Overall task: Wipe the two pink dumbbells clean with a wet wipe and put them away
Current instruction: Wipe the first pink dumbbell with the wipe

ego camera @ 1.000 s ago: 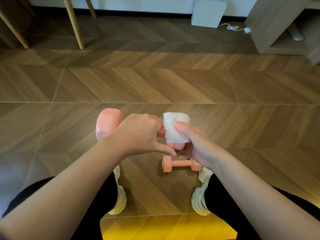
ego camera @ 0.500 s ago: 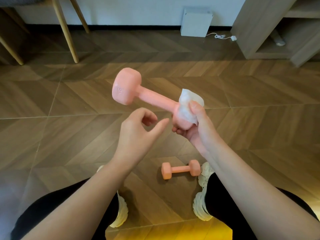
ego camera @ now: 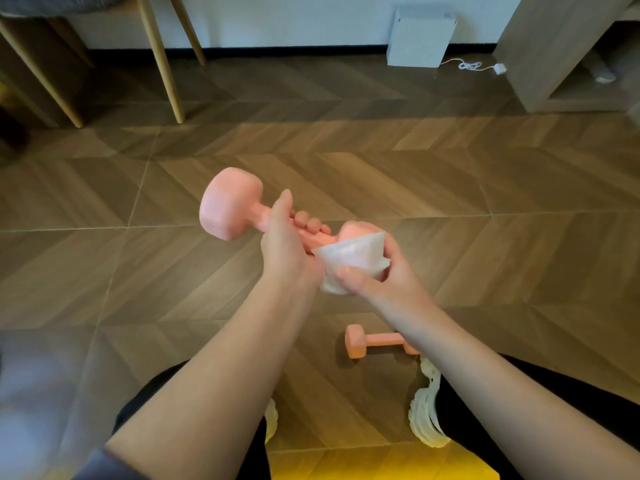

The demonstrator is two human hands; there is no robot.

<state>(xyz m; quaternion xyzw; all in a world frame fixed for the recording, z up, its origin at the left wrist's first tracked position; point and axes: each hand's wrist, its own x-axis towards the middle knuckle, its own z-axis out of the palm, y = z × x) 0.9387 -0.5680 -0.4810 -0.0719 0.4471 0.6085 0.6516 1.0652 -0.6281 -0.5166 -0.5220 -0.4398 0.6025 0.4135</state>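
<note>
A pink dumbbell (ego camera: 230, 204) is held in the air above the floor. My left hand (ego camera: 289, 244) grips its handle, fingers curled round the bar. My right hand (ego camera: 381, 273) holds a white wet wipe (ego camera: 349, 259) wrapped over the dumbbell's right head, which is mostly hidden by the wipe. A second pink dumbbell (ego camera: 372, 341) lies on the wooden floor below my right forearm, next to my right shoe; its right end is hidden by the arm.
Wooden chair legs (ego camera: 162, 60) stand at the back left. A white box (ego camera: 420, 38) with a cable leans on the far wall. A wooden shelf unit (ego camera: 547, 53) stands at the back right. My white shoes (ego camera: 427, 407) rest on the herringbone floor.
My left hand, which had let go half a second ago, now grips the handle again. The dumbbell has dropped lower and my right hand has spread the wipe over its right head.
</note>
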